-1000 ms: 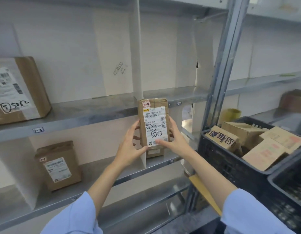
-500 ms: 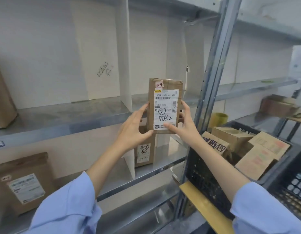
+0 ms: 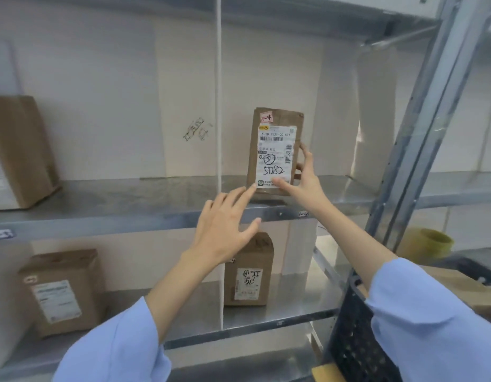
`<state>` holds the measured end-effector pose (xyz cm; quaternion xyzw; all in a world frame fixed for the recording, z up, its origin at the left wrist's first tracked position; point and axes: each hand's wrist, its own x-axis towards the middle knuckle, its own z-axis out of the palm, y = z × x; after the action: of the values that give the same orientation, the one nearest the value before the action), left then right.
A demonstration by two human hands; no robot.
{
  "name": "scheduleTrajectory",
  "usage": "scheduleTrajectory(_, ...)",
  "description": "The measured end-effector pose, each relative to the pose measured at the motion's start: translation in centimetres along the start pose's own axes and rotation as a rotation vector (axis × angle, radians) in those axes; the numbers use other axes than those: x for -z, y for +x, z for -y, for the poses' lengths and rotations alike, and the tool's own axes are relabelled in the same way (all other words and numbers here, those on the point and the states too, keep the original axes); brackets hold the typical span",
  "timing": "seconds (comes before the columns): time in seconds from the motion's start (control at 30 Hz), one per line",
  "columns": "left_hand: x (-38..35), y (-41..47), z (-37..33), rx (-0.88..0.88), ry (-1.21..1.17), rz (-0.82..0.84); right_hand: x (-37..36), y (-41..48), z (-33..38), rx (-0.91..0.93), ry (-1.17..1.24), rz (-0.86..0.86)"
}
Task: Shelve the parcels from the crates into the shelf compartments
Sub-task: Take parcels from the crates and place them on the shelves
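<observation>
- Head view: a brown parcel (image 3: 274, 153) stands upright at frame centre on the upper shelf board (image 3: 128, 205), in the compartment just right of the white divider (image 3: 218, 106). Its white label, handwritten "5082", faces the camera.
- The right hand (image 3: 305, 180) grips the parcel's lower right: the thumb presses on the label's bottom edge and the fingers curl round the right side.
- The left hand (image 3: 225, 230), below and left of the parcel, has its fingers straight and spread; the index fingertip touches the parcel's lower left corner.
- Both arms wear light blue sleeves (image 3: 123, 346).
- Another parcel (image 3: 248, 271) stands on the board below, a labelled parcel (image 3: 62, 290) at lower left, and a large parcel (image 3: 18, 150) at the left edge.
- A black crate (image 3: 357, 340) sits at lower right, with a yellow tape roll (image 3: 429, 244) above it.
</observation>
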<state>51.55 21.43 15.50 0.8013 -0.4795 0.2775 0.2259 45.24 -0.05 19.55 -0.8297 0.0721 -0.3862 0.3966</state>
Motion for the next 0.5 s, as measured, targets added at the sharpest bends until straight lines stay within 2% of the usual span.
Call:
scheduleTrajectory(0.2,-0.4,0.0,-0.3,0.061,0.139,0.028,-2.9,3.0,-2.2,0.059,0.006,0.116)
scheduleTrajectory(0.5,-0.3,-0.1,-1.2,0.111,0.233,0.075,-4.8,5.4,-3.4,0.040,-0.022,0.140)
